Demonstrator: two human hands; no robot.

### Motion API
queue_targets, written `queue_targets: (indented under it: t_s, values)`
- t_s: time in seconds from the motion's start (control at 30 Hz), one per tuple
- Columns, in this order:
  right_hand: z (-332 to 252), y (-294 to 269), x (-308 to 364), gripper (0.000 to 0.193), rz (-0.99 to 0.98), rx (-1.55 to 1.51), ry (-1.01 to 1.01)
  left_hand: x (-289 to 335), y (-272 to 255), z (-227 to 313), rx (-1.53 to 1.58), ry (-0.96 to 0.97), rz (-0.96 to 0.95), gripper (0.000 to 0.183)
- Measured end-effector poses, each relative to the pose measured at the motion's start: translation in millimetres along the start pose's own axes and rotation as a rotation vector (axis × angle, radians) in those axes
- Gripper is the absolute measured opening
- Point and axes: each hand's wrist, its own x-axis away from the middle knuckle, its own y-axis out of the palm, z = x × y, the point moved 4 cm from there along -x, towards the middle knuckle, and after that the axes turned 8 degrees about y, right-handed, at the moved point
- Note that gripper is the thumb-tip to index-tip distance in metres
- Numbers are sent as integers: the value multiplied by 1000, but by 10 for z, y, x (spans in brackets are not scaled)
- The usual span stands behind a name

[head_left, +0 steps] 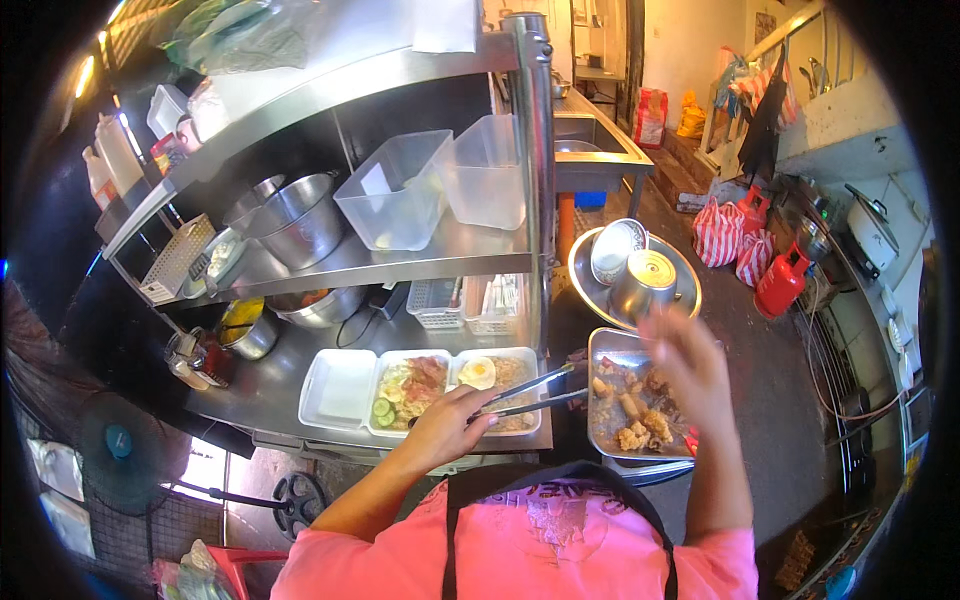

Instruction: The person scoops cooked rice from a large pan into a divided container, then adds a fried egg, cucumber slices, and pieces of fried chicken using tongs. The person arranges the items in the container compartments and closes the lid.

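Observation:
My left hand (448, 428) is closed around metal tongs (528, 392), whose tips point right over the edge of the counter. Under and beyond that hand lie open white foam food boxes (338, 392). One compartment holds cucumber slices (384, 411) and reddish meat strips (426, 376); another has a fried egg (477, 373) beside rice (512, 373). My right hand (682, 350) is raised over the far right part of a metal tray (592, 400) of fried pieces (640, 435). Motion smears its fingers, so their grip cannot be read.
Behind the tray, a metal pot (632, 295) and a white strainer-like bowl (617, 250) sit in a round basin (580, 262). A steel shelf (400, 272) over the counter carries clear plastic bins (395, 190) and a large pot (300, 225). Red gas cylinders (783, 285) stand at right.

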Motion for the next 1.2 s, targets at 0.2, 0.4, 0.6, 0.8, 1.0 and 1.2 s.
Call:
queue_targets:
  t_s: [0.2, 0.4, 0.6, 0.8, 1.0, 1.2]
  values:
    - [-1506, 676, -1678, 58, -343, -533, -103, 490, -277, -103, -55, 36, 197, 37]
    - [-2059, 994, -2311, 63, -513, -589, -94, 999, -529, -296, -15, -112, 256, 38]
    - [-1726, 1385, -2038, 54, -387, -705, -77, 1482, -688, -495, -18, -275, 279, 38]
    - [-1235, 1577, -1972, 46, -90, -654, -179, 1474, -758, -590, -5, -237, 256, 37]
    - [-1280, 1687, -1904, 39, -105, -933, -314, 1304, -664, -702, 2, -182, 201, 39]
    - [-1499, 1390, -1882, 34, -5, -911, -279, 1146, -595, -718, 27, -198, 156, 41]
